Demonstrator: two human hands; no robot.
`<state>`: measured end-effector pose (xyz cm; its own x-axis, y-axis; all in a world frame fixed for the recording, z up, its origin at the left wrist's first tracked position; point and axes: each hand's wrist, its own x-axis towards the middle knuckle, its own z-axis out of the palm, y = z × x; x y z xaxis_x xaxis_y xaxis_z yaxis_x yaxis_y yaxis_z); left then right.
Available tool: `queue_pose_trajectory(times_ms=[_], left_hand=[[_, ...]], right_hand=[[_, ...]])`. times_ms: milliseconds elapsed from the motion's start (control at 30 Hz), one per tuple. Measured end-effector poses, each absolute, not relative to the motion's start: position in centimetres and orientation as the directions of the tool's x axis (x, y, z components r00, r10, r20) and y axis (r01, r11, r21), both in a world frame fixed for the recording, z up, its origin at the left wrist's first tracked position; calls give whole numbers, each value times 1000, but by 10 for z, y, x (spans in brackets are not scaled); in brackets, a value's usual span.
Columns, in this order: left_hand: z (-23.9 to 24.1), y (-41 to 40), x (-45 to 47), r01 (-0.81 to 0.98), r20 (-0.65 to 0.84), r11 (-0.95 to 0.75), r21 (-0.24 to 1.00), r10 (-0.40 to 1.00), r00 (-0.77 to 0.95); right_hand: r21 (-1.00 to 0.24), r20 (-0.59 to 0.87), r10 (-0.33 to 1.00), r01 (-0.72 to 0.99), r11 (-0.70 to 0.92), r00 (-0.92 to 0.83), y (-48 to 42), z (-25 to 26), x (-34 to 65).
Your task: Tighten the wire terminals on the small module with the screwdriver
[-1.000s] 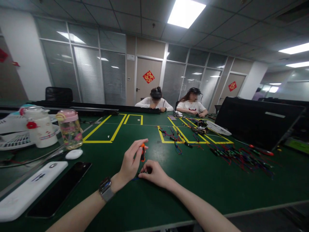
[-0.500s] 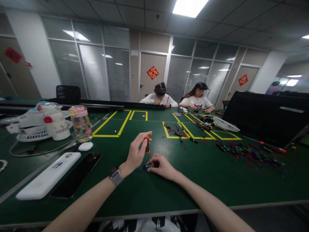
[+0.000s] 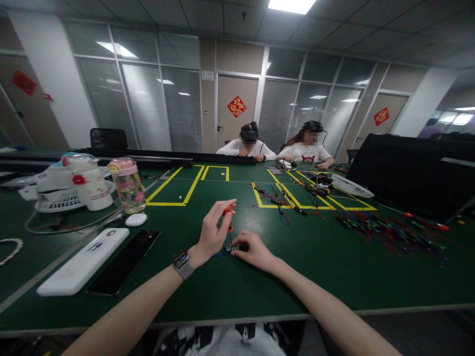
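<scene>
My left hand is closed around the orange and black handle of a screwdriver, which stands nearly upright. The screwdriver's thin shaft runs down to a small green circuit board on the table. My right hand pinches that board from the right, its thumb and fingers at the board's edge. A dark round part shows between those fingers. From the board's left side a blue wire trails onto the table. The exact spot where the screwdriver's tip meets the board is too small to make out.
Left of my arms lie a white power bank, a black phone and a white earbud case, with a pink-lidded bottle behind. A tangle of wired boards lies right, before a black monitor. Two people sit across.
The view has shifted slightly, so the table appears a little higher and to the right. Both hands keep their hold on the screwdriver and the board.
</scene>
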<state>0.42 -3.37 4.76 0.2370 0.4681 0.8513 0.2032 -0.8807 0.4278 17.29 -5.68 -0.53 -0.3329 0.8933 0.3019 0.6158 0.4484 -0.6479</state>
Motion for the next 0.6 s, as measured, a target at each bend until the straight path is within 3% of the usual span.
queue_pose_trajectory(times_ms=[400, 600], left_hand=[[48, -31, 7, 273, 914, -914, 301, 358, 191], [52, -33, 6, 156, 833, -881, 447, 474, 285]], right_hand=[[-674, 333, 895, 588, 447, -298, -55, -10, 174], [-688, 332, 892, 568, 451, -306, -55, -9, 174]])
